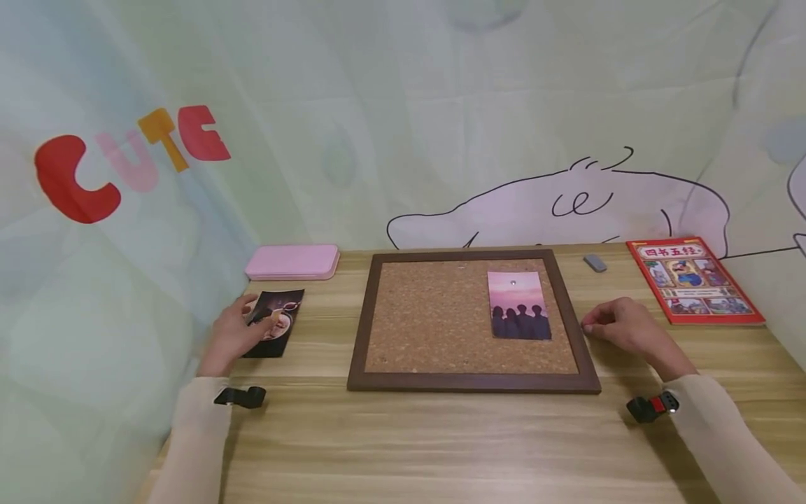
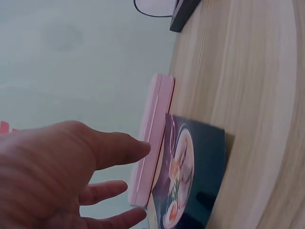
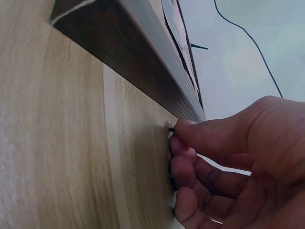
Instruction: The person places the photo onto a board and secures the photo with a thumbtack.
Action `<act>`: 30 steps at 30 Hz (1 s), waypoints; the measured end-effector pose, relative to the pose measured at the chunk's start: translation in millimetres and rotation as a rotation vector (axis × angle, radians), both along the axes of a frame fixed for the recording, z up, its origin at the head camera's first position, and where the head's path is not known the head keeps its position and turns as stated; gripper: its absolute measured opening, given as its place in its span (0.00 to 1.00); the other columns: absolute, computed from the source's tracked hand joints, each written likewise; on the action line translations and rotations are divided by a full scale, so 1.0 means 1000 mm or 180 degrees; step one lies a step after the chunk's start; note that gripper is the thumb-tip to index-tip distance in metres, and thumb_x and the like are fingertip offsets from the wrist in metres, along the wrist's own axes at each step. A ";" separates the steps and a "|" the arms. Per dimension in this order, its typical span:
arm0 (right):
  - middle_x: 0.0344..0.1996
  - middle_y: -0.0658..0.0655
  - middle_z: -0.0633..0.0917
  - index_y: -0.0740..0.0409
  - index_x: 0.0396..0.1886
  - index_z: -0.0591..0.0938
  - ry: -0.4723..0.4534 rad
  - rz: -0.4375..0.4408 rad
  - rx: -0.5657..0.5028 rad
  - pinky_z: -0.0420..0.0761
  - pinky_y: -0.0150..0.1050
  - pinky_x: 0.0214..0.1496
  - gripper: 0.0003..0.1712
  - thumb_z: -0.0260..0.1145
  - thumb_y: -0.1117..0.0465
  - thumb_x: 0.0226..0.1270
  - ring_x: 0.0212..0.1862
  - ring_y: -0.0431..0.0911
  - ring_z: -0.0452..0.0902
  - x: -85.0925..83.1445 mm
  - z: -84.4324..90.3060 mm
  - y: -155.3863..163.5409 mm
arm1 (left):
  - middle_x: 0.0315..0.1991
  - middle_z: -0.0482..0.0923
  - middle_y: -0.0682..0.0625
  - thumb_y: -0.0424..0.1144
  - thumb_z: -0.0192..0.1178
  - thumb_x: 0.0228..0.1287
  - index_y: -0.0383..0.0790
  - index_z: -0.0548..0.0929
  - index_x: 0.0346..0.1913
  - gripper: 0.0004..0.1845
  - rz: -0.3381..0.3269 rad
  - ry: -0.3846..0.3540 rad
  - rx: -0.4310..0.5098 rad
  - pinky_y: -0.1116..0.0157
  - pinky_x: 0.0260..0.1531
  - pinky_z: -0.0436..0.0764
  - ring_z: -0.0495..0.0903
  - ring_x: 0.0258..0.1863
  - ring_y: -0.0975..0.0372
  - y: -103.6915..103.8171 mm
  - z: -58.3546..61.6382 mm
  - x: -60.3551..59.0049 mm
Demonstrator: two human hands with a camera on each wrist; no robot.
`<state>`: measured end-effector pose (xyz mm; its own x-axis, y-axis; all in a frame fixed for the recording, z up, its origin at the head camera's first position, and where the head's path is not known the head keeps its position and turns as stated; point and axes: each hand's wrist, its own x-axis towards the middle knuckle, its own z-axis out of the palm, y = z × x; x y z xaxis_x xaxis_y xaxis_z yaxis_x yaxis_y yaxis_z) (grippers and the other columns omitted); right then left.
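Note:
My left hand [image 1: 238,330] is over a dark food photo [image 1: 280,325] on the table's left side. Its fingers are spread and relaxed, and in the left wrist view the thumb [image 2: 119,148] overlaps a pink case behind the photo. Beside the right edge of a brown-framed cork board [image 1: 428,315], my right hand [image 1: 626,325] is low over the table. Its thumb and forefinger pinch a tiny push pin [image 3: 171,128], mostly hidden by the fingertips. A pink sunset photo [image 1: 518,308] with several silhouettes hangs on the board's right part, a silver pin [image 1: 513,283] near its top.
Behind the food photo lies the pink case [image 1: 292,262]. At the back right are a small grey block [image 1: 595,262] and a red illustrated book [image 1: 695,280]. Printed curtains border the wooden table [image 1: 403,448] at the back and left.

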<state>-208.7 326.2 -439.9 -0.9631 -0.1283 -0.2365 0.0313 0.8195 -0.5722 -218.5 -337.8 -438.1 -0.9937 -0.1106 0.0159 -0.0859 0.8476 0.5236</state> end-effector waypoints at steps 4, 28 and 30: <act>0.32 0.55 0.85 0.63 0.39 0.87 0.0189 0.0129 0.0120 0.71 0.39 0.37 0.08 0.67 0.61 0.68 0.36 0.48 0.73 0.000 -0.002 0.000 | 0.60 0.69 0.20 0.47 0.64 0.65 0.26 0.60 0.73 0.42 0.0072 -0.0129 -0.0126 0.39 0.54 0.72 0.71 0.57 0.32 -0.007 -0.005 0.001; 0.43 0.63 0.85 0.62 0.50 0.82 0.0384 -0.0127 -0.0163 0.78 0.40 0.43 0.11 0.63 0.61 0.73 0.42 0.52 0.78 -0.003 0.007 -0.001 | 0.60 0.72 0.22 0.34 0.69 0.56 0.30 0.63 0.72 0.41 0.0219 0.0043 0.0106 0.47 0.49 0.74 0.73 0.55 0.35 -0.016 -0.013 -0.003; 0.45 0.63 0.85 0.61 0.51 0.83 0.0395 -0.0147 -0.0148 0.78 0.41 0.45 0.12 0.63 0.60 0.73 0.44 0.53 0.78 -0.003 0.007 -0.002 | 0.58 0.74 0.22 0.32 0.69 0.56 0.30 0.65 0.72 0.40 0.0250 0.0151 0.0164 0.54 0.42 0.76 0.76 0.52 0.37 -0.017 -0.013 -0.002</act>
